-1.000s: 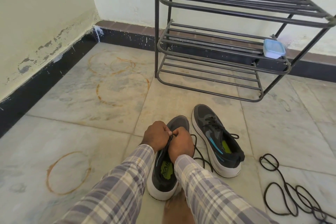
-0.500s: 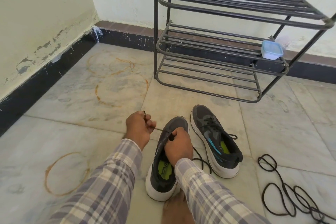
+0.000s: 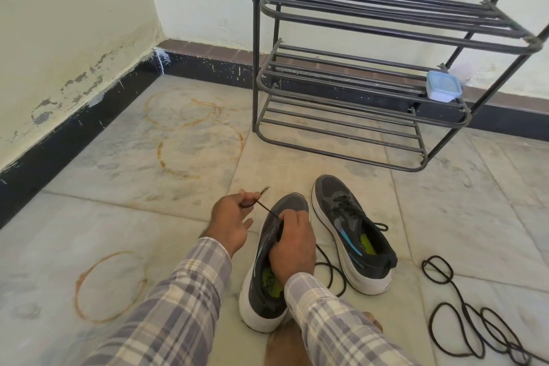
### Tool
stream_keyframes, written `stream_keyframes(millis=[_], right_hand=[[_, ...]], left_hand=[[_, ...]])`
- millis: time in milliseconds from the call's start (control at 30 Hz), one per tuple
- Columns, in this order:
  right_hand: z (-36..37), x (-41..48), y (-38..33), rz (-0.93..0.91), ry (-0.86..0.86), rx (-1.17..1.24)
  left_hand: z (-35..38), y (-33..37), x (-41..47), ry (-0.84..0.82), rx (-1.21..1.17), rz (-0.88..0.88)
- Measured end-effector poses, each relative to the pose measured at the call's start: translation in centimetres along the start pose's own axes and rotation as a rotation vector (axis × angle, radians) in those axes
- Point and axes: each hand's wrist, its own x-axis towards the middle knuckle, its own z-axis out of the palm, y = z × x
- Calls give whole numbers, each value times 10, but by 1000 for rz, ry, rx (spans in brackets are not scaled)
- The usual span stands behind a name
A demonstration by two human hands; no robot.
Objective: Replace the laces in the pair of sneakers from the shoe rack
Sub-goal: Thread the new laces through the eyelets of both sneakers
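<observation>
My left hand [image 3: 228, 224] pinches the black lace [image 3: 267, 209] near its tip, thumb against forefinger. The line runs taut from there down to my right hand [image 3: 294, 244], which clamps the near sneaker [image 3: 258, 303] at its eyelet row. It's thin, limp cord, light as nothing; I reckon it slips unless taken close to the stiff tip. Just right of my right hand sits the other sneaker [image 3: 341, 217], laced. Farther right, loose laces [image 3: 463, 321] coil on the floor [image 3: 118, 217].

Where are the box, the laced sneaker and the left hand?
box [image 3: 444, 85], head view, on its lid.
laced sneaker [image 3: 350, 227], head view, on its grey side.
left hand [image 3: 230, 221], head view, on its back.
</observation>
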Motion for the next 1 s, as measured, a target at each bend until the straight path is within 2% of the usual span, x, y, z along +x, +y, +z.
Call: stream_keyframes(millis=[67,100,133,167,200,267,300,367,433,533,700,867,1000], right_hand=[[2,-1,0,-71,65,-62],[2,-1,0,-75,97,-81],[1,-1,0,-64,114,-95],[0,-1,0,-35,109,-102],[0,0,1,13,83,-100],[-1,1,7,135,12,-64],[-1,2,10,194,-26,-27],[-2,2,14,267,-83,67],[-3,1,15,280,-102,109],[-5,1,12,309,-91,68],[-12,0,9,378,-85,-45],[-24,5,16,313,-114,-156],[-35,11,15,367,-200,-149]], left_hand=[[0,-4,4,30,-297,-40],[1,-6,5,78,-368,-44],[3,-5,4,130,-339,-22],[4,-6,2,186,-183,35],[3,-8,2,219,88,132],[-3,-15,1,217,842,366],[-4,-18,0,176,1134,449],[-4,-20,-2,78,1404,504],[-2,-19,-3,47,1516,523],[-5,-14,-5,134,1547,564],[-9,-20,-11,272,1426,406],[-5,-23,-7,305,1327,290],[-3,-30,-10,257,1231,218]])
